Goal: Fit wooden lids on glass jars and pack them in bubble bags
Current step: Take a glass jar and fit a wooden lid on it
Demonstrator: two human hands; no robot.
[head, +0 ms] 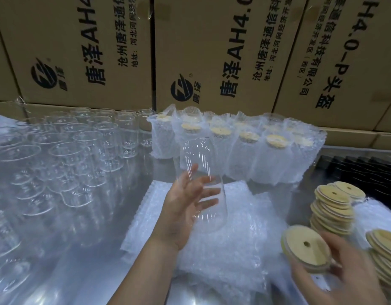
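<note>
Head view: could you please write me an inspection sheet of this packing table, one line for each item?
Surface: shiny metal table, reflecting the glass.
Job's things: bare jars standing at the left; packed jars in bubble wrap, lids on, at the back; flat bubble bags piled in the middle; lid stacks at the right.
Clutter: dark ribbed thing at the far right, unclear.
Grippers: left hand holds a glass jar tilted in the air; right hand holds a wooden lid, blurred.
Cables: nothing seen.
Surroundings: printed cardboard boxes stacked behind the table.
</note>
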